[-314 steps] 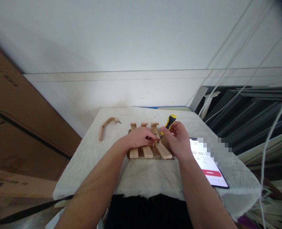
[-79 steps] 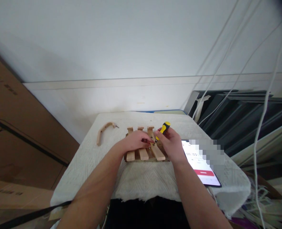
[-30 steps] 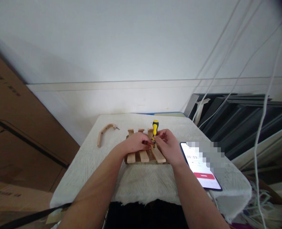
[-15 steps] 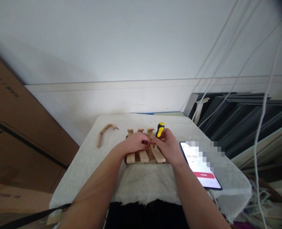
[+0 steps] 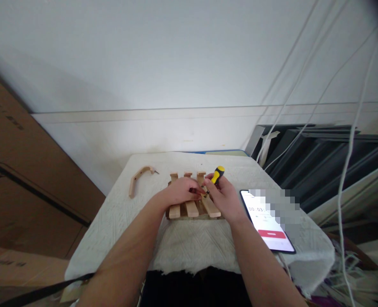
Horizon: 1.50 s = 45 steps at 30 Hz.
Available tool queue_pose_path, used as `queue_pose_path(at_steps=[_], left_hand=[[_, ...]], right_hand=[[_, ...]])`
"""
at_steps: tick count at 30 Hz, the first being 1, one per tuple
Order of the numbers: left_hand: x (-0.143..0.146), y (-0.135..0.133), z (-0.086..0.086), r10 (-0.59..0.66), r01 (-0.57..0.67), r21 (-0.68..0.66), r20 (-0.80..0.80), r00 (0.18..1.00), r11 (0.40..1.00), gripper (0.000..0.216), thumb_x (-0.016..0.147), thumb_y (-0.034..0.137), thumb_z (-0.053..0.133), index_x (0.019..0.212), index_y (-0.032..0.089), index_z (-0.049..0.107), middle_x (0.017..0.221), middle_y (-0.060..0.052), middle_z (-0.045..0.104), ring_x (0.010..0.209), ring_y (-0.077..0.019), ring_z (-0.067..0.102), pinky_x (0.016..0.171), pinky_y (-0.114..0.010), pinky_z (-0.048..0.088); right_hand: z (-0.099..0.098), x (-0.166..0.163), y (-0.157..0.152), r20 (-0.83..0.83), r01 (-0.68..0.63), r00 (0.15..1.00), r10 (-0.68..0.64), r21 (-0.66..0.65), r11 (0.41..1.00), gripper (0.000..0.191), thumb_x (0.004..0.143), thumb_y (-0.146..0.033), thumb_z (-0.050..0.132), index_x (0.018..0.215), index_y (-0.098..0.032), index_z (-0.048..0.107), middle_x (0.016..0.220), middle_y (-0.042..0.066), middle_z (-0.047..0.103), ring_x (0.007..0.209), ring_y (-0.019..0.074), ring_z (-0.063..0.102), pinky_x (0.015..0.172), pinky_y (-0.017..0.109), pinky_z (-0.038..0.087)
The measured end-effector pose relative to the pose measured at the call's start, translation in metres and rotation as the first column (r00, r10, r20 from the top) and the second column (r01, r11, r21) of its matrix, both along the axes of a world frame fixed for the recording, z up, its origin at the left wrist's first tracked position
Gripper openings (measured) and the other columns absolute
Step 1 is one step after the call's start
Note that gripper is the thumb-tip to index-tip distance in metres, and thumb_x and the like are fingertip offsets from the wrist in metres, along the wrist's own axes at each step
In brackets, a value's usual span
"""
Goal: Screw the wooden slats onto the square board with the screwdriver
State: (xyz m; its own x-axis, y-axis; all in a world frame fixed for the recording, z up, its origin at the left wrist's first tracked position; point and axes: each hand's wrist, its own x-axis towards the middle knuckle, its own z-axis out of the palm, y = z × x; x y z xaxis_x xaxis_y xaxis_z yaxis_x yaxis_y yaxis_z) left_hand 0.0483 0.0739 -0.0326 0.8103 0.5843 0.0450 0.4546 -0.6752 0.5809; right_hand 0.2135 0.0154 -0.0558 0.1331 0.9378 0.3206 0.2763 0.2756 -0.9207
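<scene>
My right hand (image 5: 223,194) is closed on a short screwdriver (image 5: 218,172) with a yellow and black handle. The screwdriver leans to the right, its lower end over the right-hand wooden piece (image 5: 212,209). My left hand (image 5: 183,190) lies across the wooden assembly, its fingers pinched together by that same piece near the screwdriver's lower end. What the fingertips grip is too small to make out. Three pale wooden pieces with raised far ends lie side by side on a darker wooden base (image 5: 195,218), partly hidden by my hands.
A loose, curved wooden piece (image 5: 137,179) with a screw sticking out lies at the left on the white tablecloth (image 5: 112,226). A phone (image 5: 266,226) showing a timer lies to the right. White cables (image 5: 349,164) hang at the right; a large cardboard box (image 5: 32,170) stands at the left.
The screwdriver handle has tipped to the right, and my right fingers have shifted round it. My left hand stays in place on the wood.
</scene>
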Motion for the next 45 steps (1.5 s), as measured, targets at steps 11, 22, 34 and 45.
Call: queue_pose_path(at_steps=[11,22,34,45], left_hand=[[0.0001,-0.0001,-0.0023,0.011,-0.012,0.002,0.020,1.000,1.000,0.018,0.081,0.015,0.062,0.095,0.015,0.072,0.095,-0.005,0.071,0.084,-0.0149,0.063,0.076,-0.023,0.045],[-0.0003,0.0012,-0.0034,-0.001,0.002,-0.016,0.046,0.999,1.000,0.017,0.081,0.013,0.062,0.094,0.014,0.072,0.096,-0.005,0.071,0.086,-0.0151,0.063,0.078,-0.023,0.045],[0.0005,0.0017,-0.0007,-0.007,0.007,0.005,0.020,1.000,1.000,0.014,0.082,0.017,0.062,0.090,0.015,0.072,0.091,-0.004,0.071,0.082,-0.0144,0.062,0.076,-0.023,0.044],[0.0006,-0.0010,-0.0003,0.023,-0.023,-0.012,0.027,0.999,1.000,0.015,0.081,0.016,0.062,0.090,0.014,0.072,0.093,-0.006,0.071,0.085,-0.0158,0.063,0.078,-0.025,0.045]], right_hand=[[-0.0043,0.0051,0.0035,-0.099,-0.052,0.994,0.052,0.007,0.999,0.023,0.081,-0.033,0.049,0.085,-0.021,0.068,0.095,0.004,0.068,0.097,0.0215,0.059,0.089,0.035,0.041],[-0.0044,0.0049,0.0052,-0.212,-0.112,0.972,0.099,-0.050,0.992,0.018,0.078,-0.034,0.061,0.083,-0.020,0.069,0.081,0.002,0.068,0.080,0.0184,0.062,0.075,0.030,0.045],[-0.0015,0.0024,0.0026,0.029,0.042,0.999,-0.039,-0.102,0.994,0.030,0.074,-0.047,0.064,0.083,-0.019,0.060,0.073,0.003,0.065,0.065,0.0173,0.058,0.060,0.029,0.042],[0.0027,0.0011,0.0000,-0.082,-0.056,0.995,0.053,-0.033,0.998,0.021,0.079,-0.031,0.050,0.090,-0.021,0.066,0.089,0.003,0.069,0.084,0.0191,0.061,0.077,0.032,0.045]])
